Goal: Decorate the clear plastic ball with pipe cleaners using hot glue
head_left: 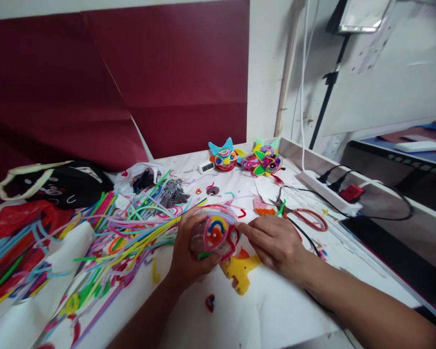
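My left hand [191,252] is wrapped around a rounded clear plastic piece [198,237] decorated with coiled pipe cleaners: a pink outline around yellow, blue and orange loops. At its right edge, the fingers of my right hand [276,242] are closed and touch the end of a pipe cleaner [227,214] that curves over the top; the thumb tip is hidden. Just beneath the hands lies a yellow fuzzy cutout-like piece [241,274], partly covered. Nearer to me rests a small red and blue pipe-cleaner coil [210,303].
A heap of colourful pipe cleaners [131,242] spreads on the left. Orange-handled scissors [310,219] lie to the right. Two pipe-cleaner creatures [225,157] stand at the back beside a small white display [206,167]. A power strip [329,193] with cords runs along the right edge.
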`<action>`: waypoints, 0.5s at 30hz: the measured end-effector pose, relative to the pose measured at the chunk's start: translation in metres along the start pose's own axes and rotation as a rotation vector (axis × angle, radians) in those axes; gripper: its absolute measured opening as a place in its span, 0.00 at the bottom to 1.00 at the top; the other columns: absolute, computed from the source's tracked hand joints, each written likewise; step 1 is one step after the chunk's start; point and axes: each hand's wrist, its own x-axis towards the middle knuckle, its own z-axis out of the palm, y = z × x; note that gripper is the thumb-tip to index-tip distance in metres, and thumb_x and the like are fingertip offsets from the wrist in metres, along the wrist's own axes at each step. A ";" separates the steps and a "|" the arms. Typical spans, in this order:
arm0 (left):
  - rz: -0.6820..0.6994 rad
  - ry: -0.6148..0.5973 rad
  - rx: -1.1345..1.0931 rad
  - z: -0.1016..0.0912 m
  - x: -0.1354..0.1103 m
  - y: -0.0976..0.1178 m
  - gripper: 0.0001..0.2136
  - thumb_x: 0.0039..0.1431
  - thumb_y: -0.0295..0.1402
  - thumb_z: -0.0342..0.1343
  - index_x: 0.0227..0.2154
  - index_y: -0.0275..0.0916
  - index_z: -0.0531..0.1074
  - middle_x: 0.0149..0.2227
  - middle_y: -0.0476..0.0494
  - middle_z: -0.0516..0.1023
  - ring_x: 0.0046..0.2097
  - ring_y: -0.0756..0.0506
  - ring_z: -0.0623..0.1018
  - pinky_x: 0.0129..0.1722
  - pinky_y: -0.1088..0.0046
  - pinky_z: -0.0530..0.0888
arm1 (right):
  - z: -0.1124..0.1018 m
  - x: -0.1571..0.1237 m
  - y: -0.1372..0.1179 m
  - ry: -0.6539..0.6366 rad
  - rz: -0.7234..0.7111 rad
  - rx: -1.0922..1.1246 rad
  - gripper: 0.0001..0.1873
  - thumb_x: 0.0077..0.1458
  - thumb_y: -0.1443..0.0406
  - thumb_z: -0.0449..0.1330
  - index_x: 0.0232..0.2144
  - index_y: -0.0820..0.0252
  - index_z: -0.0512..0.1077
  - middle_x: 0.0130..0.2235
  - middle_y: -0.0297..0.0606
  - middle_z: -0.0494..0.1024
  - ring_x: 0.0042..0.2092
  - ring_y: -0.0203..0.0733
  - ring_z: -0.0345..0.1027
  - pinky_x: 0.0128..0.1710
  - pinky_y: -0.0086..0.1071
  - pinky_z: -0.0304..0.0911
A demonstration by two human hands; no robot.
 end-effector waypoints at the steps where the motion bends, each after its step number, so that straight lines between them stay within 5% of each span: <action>1: -0.004 0.002 -0.006 0.000 0.000 0.001 0.29 0.58 0.50 0.61 0.59 0.48 0.65 0.58 0.36 0.69 0.61 0.32 0.71 0.57 0.49 0.72 | 0.000 0.000 0.000 0.006 -0.003 -0.001 0.15 0.67 0.72 0.51 0.49 0.64 0.74 0.27 0.36 0.75 0.28 0.39 0.68 0.27 0.33 0.58; 15: 0.009 -0.019 0.025 0.001 0.002 0.006 0.28 0.59 0.51 0.60 0.58 0.48 0.64 0.57 0.37 0.68 0.60 0.34 0.72 0.56 0.51 0.72 | 0.000 -0.001 -0.002 0.020 -0.054 -0.001 0.14 0.67 0.71 0.50 0.47 0.66 0.74 0.28 0.39 0.77 0.29 0.40 0.70 0.28 0.34 0.63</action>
